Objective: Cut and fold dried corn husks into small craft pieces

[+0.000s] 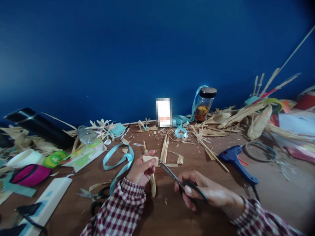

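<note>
Between the thumb and fingers of my left hand (pixel 141 172) is a small pale piece of corn husk (pixel 149 159). My right hand (pixel 204 188) grips black-handled scissors (pixel 172 174), my fingers through the loops. Their blade tips reach the right edge of the husk piece; whether they touch it I cannot tell. Another husk strip (pixel 153 186) hangs or lies just below my left hand. Beyond my hands, a bundle of husk strips (pixel 165 147) lies on the wooden table (pixel 172 216), with a small curled husk scrap (pixel 180 159) beside it.
A blue glue gun (pixel 237 164) lies right, near a wire coil (pixel 259 151). Light-blue ribbon (pixel 118 167) and second scissors (pixel 92 195) are left, with a white power strip (pixel 49 203). Behind stand a lidded jar (pixel 204 105) and a black flask (pixel 41 126); husk scraps litter the back.
</note>
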Demonstrator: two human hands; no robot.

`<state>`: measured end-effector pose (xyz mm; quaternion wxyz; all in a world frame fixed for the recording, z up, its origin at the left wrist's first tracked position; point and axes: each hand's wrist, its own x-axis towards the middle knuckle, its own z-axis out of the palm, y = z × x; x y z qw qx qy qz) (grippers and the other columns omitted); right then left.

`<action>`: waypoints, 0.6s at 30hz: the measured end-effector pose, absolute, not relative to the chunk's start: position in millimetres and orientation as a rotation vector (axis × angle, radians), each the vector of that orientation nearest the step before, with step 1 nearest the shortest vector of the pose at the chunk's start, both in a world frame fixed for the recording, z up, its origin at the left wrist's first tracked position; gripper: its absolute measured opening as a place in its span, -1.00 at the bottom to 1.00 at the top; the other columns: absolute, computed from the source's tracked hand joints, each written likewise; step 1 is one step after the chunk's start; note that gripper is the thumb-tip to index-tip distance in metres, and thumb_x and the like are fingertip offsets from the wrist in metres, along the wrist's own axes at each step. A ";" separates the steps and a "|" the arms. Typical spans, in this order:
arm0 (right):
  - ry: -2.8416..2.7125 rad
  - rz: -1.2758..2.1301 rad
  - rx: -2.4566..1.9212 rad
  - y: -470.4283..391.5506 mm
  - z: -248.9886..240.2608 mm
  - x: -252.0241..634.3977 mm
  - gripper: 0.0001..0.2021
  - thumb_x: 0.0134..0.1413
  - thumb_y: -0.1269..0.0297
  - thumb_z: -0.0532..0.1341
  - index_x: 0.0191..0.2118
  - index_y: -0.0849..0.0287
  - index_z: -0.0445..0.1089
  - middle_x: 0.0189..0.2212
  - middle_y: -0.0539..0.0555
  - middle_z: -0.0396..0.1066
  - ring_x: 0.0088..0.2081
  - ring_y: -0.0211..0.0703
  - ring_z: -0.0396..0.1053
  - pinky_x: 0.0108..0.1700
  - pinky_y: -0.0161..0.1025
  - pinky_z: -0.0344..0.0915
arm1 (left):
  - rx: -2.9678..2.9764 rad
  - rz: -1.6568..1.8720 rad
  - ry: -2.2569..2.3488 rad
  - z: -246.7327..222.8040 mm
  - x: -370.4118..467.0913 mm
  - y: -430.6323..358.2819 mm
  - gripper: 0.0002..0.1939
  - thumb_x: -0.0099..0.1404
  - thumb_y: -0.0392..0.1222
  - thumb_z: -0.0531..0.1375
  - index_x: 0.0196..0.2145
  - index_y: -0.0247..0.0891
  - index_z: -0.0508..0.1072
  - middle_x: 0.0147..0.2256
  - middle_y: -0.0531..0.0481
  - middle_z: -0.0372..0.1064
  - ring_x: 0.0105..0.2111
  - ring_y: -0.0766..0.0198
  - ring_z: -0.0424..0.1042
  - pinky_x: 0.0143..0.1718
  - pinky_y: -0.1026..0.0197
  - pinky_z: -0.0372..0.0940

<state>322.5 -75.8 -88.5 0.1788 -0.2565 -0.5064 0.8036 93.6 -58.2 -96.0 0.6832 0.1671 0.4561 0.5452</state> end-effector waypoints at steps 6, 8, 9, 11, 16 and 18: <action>-1.410 2.289 -0.725 -75.3 -90.3 322.8 -0.49 -0.06 -0.09 0.26 -0.21 0.31 0.30 -0.57 -0.01 0.35 -0.59 -0.40 0.26 -0.55 -0.47 0.15 | 0.401 1.214 1.044 -95.5 95.2 -58.4 -0.58 -0.06 -0.49 0.36 -0.21 -0.35 0.40 -0.52 0.08 0.45 -0.66 0.51 0.34 -0.64 0.50 0.32; -1.409 2.291 -0.732 -75.2 -90.6 322.5 -0.50 -0.06 -0.08 0.26 -0.21 0.31 0.30 -0.57 -0.01 0.35 -0.59 -0.40 0.26 -0.55 -0.47 0.16 | 0.407 1.224 1.053 -97.1 95.0 -58.2 -0.56 -0.08 -0.48 0.37 -0.21 -0.36 0.40 -0.51 0.06 0.46 -0.65 0.50 0.36 -0.63 0.50 0.32; -1.408 2.289 -0.739 -75.1 -90.7 322.3 -0.50 -0.07 -0.08 0.27 -0.21 0.31 0.30 -0.57 -0.01 0.35 -0.59 -0.41 0.26 -0.56 -0.48 0.16 | 0.409 1.229 1.056 -97.9 94.8 -58.1 -0.56 -0.08 -0.47 0.37 -0.21 -0.36 0.40 -0.50 0.05 0.46 -0.64 0.50 0.36 -0.63 0.50 0.32; -1.408 2.286 -0.754 -74.9 -90.9 321.5 -0.49 -0.10 -0.10 0.28 -0.23 0.30 0.29 -0.58 -0.01 0.35 -0.61 -0.40 0.25 -0.57 -0.48 0.15 | 0.409 1.241 1.058 -99.2 94.3 -57.9 -0.54 -0.09 -0.47 0.38 -0.20 -0.37 0.40 -0.49 0.05 0.47 -0.64 0.50 0.37 -0.62 0.50 0.32; -1.392 2.257 -0.760 -74.0 -89.7 319.4 -0.46 -0.14 -0.14 0.28 -0.26 0.31 0.29 -0.61 -0.03 0.35 -0.63 -0.41 0.25 -0.57 -0.46 0.14 | 0.398 1.249 1.050 -101.0 93.3 -58.1 -0.48 -0.12 -0.47 0.39 -0.15 -0.36 0.39 -0.48 0.04 0.48 -0.65 0.49 0.37 -0.62 0.48 0.32; -1.386 2.263 -0.756 -73.8 -89.4 319.1 -0.46 -0.14 -0.13 0.28 -0.26 0.31 0.29 -0.62 -0.03 0.34 -0.63 -0.41 0.24 -0.58 -0.47 0.14 | 0.411 1.241 1.048 -101.5 93.6 -58.2 -0.50 -0.12 -0.45 0.40 -0.18 -0.36 0.40 -0.49 0.03 0.49 -0.66 0.49 0.36 -0.63 0.47 0.30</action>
